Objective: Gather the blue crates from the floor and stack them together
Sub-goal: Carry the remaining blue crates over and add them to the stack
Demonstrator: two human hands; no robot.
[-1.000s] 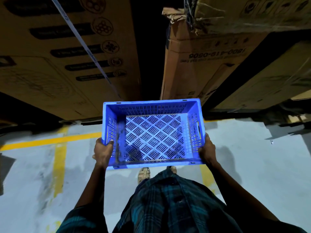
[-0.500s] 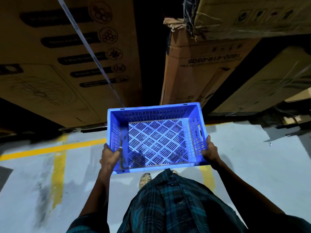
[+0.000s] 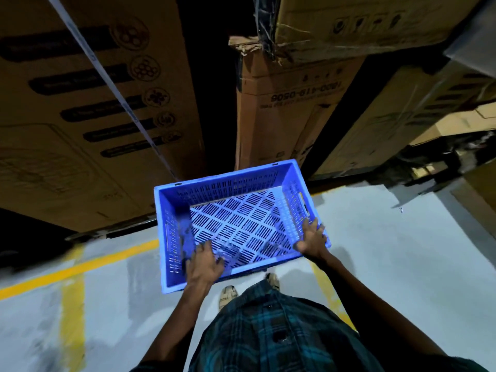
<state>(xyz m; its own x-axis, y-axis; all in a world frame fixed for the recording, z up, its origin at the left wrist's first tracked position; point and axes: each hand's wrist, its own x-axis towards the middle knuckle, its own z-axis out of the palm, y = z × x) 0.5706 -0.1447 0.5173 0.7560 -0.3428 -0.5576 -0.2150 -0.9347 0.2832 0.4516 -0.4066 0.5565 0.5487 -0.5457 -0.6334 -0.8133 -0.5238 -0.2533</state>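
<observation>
Change: half a second ago both hands gripped the crate (image 3: pixel 236 221) by its two short sides, level; now it is tilted and turned, its left near corner lower, and the left hand has shifted from the side wall to the near rim.
Meaning: this looks like a regrip in mid-carry, perhaps to turn the crate before setting it down; that is a judgement only. No other crate and no stack are in view, so stacking is not yet done.
Left hand (image 3: pixel 205 264): over the near left part of the rim, fingers spread and reaching down inside toward the slotted bottom. The image is blurred there, so I cannot tell if it truly grips.
Right hand (image 3: pixel 311 237): on the right side wall near the near corner, fingers curled over the rim, thumb against the near wall, holding the crate.
Crate: blue, empty, slotted, held in the air in front of the person's body, above the floor (image 3: pixel 389 251).
Surroundings: grey floor with yellow lines (image 3: pixel 72 269); tall cardboard boxes (image 3: pixel 88 103) just ahead; the person's shoes (image 3: pixel 228 295) show below the crate.
</observation>
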